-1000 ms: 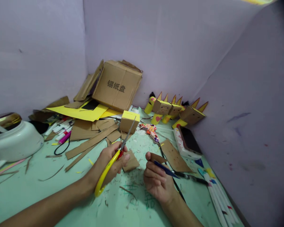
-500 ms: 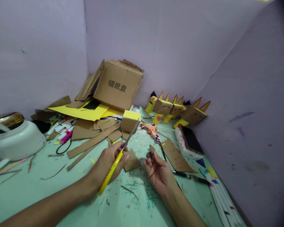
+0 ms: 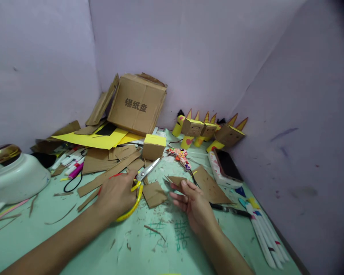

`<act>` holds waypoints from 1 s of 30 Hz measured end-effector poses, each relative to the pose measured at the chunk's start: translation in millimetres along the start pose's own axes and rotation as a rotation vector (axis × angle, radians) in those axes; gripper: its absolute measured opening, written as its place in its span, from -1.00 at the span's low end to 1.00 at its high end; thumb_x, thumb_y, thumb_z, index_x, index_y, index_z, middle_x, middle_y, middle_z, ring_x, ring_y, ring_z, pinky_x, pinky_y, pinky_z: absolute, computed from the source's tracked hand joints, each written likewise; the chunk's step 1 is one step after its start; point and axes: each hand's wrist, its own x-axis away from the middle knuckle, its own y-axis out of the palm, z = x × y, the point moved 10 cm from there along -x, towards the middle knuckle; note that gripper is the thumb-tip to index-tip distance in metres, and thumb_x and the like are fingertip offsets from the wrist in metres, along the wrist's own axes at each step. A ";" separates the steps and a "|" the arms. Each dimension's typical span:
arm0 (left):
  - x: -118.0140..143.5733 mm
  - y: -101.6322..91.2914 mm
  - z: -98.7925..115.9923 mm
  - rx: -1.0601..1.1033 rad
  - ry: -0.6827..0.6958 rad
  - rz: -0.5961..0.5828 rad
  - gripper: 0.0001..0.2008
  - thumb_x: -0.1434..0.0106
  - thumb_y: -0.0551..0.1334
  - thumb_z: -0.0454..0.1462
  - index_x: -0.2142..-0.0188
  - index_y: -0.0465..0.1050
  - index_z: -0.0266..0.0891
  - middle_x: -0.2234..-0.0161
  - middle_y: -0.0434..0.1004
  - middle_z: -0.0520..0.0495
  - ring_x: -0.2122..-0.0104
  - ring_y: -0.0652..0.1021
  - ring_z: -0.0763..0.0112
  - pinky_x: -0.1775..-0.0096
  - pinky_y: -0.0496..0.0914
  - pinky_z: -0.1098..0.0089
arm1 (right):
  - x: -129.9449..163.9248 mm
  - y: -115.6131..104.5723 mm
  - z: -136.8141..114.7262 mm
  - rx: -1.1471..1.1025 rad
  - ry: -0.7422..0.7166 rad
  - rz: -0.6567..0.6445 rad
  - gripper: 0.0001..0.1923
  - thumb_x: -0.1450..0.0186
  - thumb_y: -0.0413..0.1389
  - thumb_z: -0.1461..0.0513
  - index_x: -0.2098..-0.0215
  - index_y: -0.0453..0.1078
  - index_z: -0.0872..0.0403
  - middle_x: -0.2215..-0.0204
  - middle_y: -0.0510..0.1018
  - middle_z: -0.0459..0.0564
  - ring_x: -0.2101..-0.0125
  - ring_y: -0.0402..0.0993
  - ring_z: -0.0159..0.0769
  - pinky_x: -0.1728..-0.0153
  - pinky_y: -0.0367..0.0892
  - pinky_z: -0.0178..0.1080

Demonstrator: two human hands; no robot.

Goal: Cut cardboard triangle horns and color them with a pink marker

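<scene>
Soft, even indoor light falls from above, fairly dim, giving the lilac walls a muted cast. Shadows under the left hand (image 3: 114, 196) and right hand (image 3: 193, 202) on the green table (image 3: 74, 236) are faint and diffuse. The picture is slightly soft all over. Wide-angle distortion bends the edges, and the right corners darken to black.

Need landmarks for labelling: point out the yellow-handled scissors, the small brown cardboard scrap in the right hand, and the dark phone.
yellow-handled scissors (image 3: 145, 172), head view, blades.
small brown cardboard scrap (image 3: 176, 180), head view, centre.
dark phone (image 3: 227, 165), head view, screen.
</scene>
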 end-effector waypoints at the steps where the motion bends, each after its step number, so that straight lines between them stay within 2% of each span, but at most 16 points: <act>1: -0.8 2.4 0.0 -0.032 0.015 -0.013 -0.76 -0.11 0.03 -0.26 0.21 0.33 -0.16 0.42 0.53 -0.15 0.42 0.51 0.12 0.52 0.08 0.37 | 0.3 1.9 0.8 -0.018 0.009 -0.016 -0.75 0.01 0.30 0.17 0.46 0.38 0.13 0.54 0.59 -0.05 0.62 0.51 -0.38 0.66 0.37 -0.42; 4: -2.9 4.0 -3.7 -0.092 0.022 -0.015 -0.79 -0.15 0.02 -0.20 0.27 0.33 -0.18 0.43 0.53 -0.17 0.42 0.51 0.11 0.52 0.07 0.36 | 2.1 7.4 1.5 -0.069 0.012 -0.058 -0.77 -0.03 0.28 0.18 0.53 0.33 0.12 0.62 0.56 -0.09 0.66 0.49 -0.43 0.66 0.37 -0.45; 9: -5.5 1.5 -5.7 -0.126 0.035 -0.080 -0.73 -0.12 0.07 -0.11 0.22 0.34 -0.15 0.35 0.53 -0.19 0.35 0.50 0.04 0.49 0.12 0.33 | 8.7 17.2 10.1 -0.101 0.071 -0.099 -0.78 -0.04 0.26 0.20 0.49 0.31 0.12 0.57 0.60 -0.04 0.67 0.50 -0.42 0.68 0.37 -0.46; 13: -4.8 -0.6 -5.5 -0.085 0.024 -0.118 -0.74 -0.08 0.12 -0.16 0.23 0.37 -0.17 0.36 0.52 -0.20 0.34 0.50 0.03 0.47 0.15 0.32 | 11.9 21.8 12.7 -0.084 0.057 -0.109 -0.80 -0.05 0.24 0.20 0.51 0.33 0.14 0.57 0.60 -0.01 0.70 0.47 -0.44 0.69 0.35 -0.46; 15: -4.0 -10.0 -4.6 0.067 0.006 -0.020 -0.73 -0.09 0.12 -0.18 0.22 0.39 -0.18 0.37 0.52 -0.18 0.35 0.49 0.05 0.45 0.18 0.31 | 13.0 23.3 13.6 -0.060 0.047 -0.113 -0.80 -0.05 0.23 0.18 0.53 0.34 0.15 0.59 0.60 0.00 0.70 0.46 -0.45 0.69 0.34 -0.46; 17: -1.1 -21.9 -5.4 0.278 -0.025 0.121 -0.71 -0.11 0.11 -0.16 0.20 0.40 -0.20 0.36 0.52 -0.14 0.35 0.50 0.13 0.40 0.25 0.31 | 15.0 26.4 15.4 -0.032 0.048 -0.136 -0.79 -0.04 0.23 0.17 0.53 0.35 0.15 0.60 0.59 -0.01 0.71 0.45 -0.45 0.69 0.33 -0.46; 18: 0.7 -23.5 -5.2 0.408 -0.038 0.153 -0.71 -0.12 0.11 -0.13 0.21 0.41 -0.22 0.36 0.52 -0.12 0.36 0.50 0.19 0.37 0.28 0.33 | 16.5 28.8 16.8 -0.012 0.052 -0.156 -0.78 -0.04 0.23 0.16 0.52 0.36 0.16 0.60 0.59 -0.01 0.70 0.45 -0.46 0.68 0.32 -0.45; 19: 1.9 -20.7 -3.4 0.550 -0.045 0.142 -0.69 -0.12 0.12 -0.11 0.25 0.42 -0.24 0.38 0.52 -0.11 0.39 0.50 0.25 0.37 0.30 0.36 | 18.2 31.7 18.3 0.011 0.052 -0.182 -0.77 -0.03 0.24 0.15 0.50 0.37 0.16 0.60 0.59 -0.01 0.70 0.45 -0.46 0.67 0.32 -0.45; 20: 2.6 -13.6 0.9 0.698 -0.046 0.082 -0.68 -0.10 0.13 -0.08 0.29 0.42 -0.26 0.43 0.51 -0.08 0.44 0.49 0.31 0.40 0.31 0.39 | 20.2 35.3 20.1 0.041 0.052 -0.217 -0.74 -0.01 0.25 0.13 0.49 0.38 0.17 0.61 0.59 0.00 0.70 0.44 -0.45 0.66 0.32 -0.44; 23: 6.7 12.0 21.8 1.094 -0.042 -0.176 -0.72 0.01 0.21 -0.08 0.47 0.40 -0.29 0.64 0.38 0.03 0.63 0.36 0.47 0.56 0.22 0.47 | 26.0 46.0 23.7 0.157 0.014 -0.330 -0.67 0.04 0.27 0.07 0.53 0.40 0.19 0.66 0.56 -0.03 0.70 0.43 -0.44 0.63 0.31 -0.42; 26: 9.7 21.1 29.9 1.154 -0.052 -0.252 -0.76 0.09 0.25 -0.14 0.63 0.32 -0.28 0.74 0.23 0.12 0.70 0.24 0.57 0.61 0.11 0.51 | 27.1 48.6 23.7 0.227 -0.037 -0.358 -0.65 0.06 0.27 0.05 0.56 0.40 0.19 0.72 0.51 -0.07 0.71 0.39 -0.47 0.63 0.29 -0.42; 30: 11.7 23.2 30.2 1.132 -0.077 -0.246 -0.77 0.08 0.21 -0.14 0.62 0.30 -0.28 0.74 0.23 0.13 0.71 0.22 0.59 0.63 0.08 0.52 | 24.2 46.8 20.0 0.220 -0.075 -0.335 -0.67 0.06 0.27 0.06 0.55 0.39 0.17 0.78 0.40 -0.18 0.75 0.29 -0.50 0.68 0.24 -0.41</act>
